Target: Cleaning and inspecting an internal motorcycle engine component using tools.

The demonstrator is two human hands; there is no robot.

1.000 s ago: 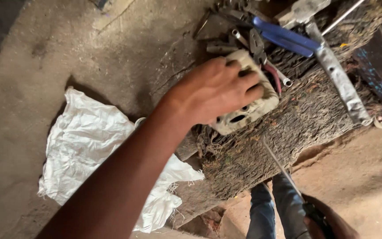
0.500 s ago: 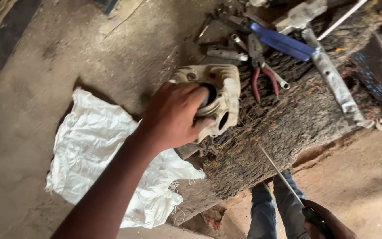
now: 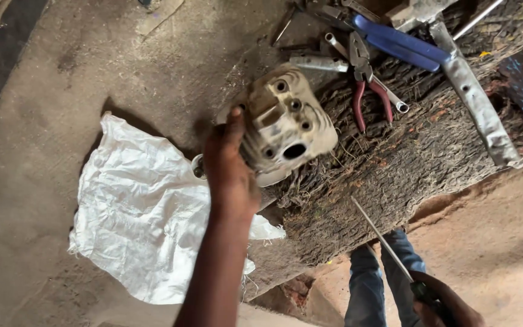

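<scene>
Lifted and turned since a second ago, the pale engine casing (image 3: 286, 121) now shows its holed face at frame centre, left hand (image 3: 231, 166) fingers clenched on its edge. Lower right, the right hand (image 3: 440, 303) grips a screwdriver (image 3: 382, 239), not yet applied. Beyond, red-handled pliers (image 3: 367, 91) lie on the log (image 3: 407, 163).

Cream engine cover (image 3: 286, 118), white sack (image 3: 140, 212), red-handled pliers (image 3: 370, 91), blue-handled tool (image 3: 404, 42).
</scene>
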